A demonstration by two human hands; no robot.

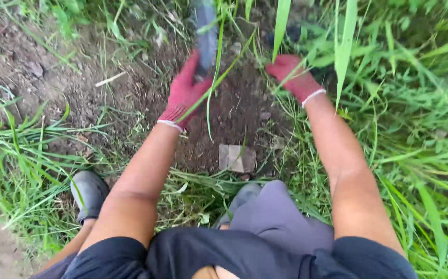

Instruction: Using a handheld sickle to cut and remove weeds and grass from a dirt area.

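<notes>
Down low, a grey shoe [88,192] in the grass, a flat stone [237,158] on bare soil. Left hand [184,93], red-gloved, grip pressed around a dark tool handle [206,36], long axis running away from the body. Looks stiff, fairly heavy, possibly a hoe. Right hand [294,75] buried in grass blades [344,46], its grip unreadable

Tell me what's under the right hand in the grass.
The gloved right hand presses into tall green grass blades beside the bare soil patch. Whatever the palm rests on or grips is hidden by the glove and the grass.
</notes>
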